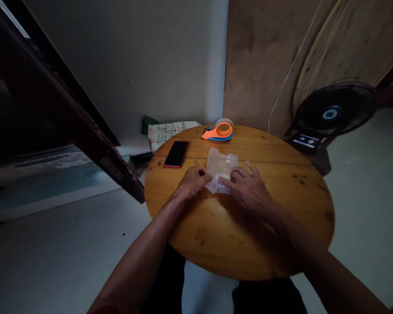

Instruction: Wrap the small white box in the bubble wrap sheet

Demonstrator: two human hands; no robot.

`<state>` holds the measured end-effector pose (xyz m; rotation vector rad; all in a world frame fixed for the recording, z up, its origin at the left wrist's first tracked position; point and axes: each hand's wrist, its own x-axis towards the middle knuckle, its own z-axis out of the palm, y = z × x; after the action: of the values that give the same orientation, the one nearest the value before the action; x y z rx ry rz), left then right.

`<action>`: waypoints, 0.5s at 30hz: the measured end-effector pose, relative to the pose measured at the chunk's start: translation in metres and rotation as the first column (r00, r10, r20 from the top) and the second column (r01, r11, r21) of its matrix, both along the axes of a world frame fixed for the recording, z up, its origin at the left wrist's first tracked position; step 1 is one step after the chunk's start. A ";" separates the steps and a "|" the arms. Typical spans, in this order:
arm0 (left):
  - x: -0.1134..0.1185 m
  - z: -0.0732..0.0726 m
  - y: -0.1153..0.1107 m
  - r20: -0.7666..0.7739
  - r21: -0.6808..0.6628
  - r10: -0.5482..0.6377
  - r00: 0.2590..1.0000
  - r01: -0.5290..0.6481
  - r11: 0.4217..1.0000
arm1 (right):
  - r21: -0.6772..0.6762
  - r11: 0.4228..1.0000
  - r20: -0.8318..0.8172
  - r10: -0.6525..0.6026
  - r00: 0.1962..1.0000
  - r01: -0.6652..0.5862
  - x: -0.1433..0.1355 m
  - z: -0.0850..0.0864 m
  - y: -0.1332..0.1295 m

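- Nearest are the person's legs (165,283) in dark cloth, one on the left and one on the right, at the near edge of a round wooden table (212,235) (its top is dotted with dark knots).
- The left hand (194,181) is at the left edge of a crumpled piece of clear plastic (220,161); its thumb and forefinger are pinched together on that edge, the other fingers curled in.
- The right hand (250,185) lies over the right side of the plastic, its thumb reaching across the near part and one finger lifted away; whether these fingers grip the sheet, I cannot tell.
- The plastic lies on the table between the two hands, around the middle of the top, with bright glints on it.
- A phone (177,154) with a red edge and a dark screen lies farther off to the left, beyond the left hand.
- An orange and blue tape dispenser (212,134) sits near the table's far edge, beyond the plastic.
- Past that edge, on the far left, is a pale printed sack (167,133) with something green (147,124) beside it.
- A black fan (334,111) stands beyond the table on the right.
- Farthest are a grey wall (134,65) on the left and a brown panel (255,56) on the right.
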<state>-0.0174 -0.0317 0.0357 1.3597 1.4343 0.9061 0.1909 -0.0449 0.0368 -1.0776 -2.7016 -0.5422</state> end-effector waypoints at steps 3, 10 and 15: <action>0.007 0.001 -0.002 0.121 -0.056 -0.007 0.993 0.013 0.998 | -0.018 1.000 0.040 -0.002 0.999 0.003 -0.004 0.007 0.000; 0.017 0.002 -0.003 0.325 -0.068 0.029 0.945 -0.008 0.998 | -0.049 0.999 -0.035 0.007 0.999 -0.009 -0.006 0.004 0.003; 0.023 -0.001 -0.006 0.301 0.046 -0.039 0.953 0.026 0.999 | -0.072 0.997 -0.137 -0.011 0.990 0.001 -0.001 -0.007 0.008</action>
<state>0.0054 -0.0377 0.0349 1.2100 1.1608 1.0767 0.1902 -0.0372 0.0297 -1.0980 -2.6163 -0.3597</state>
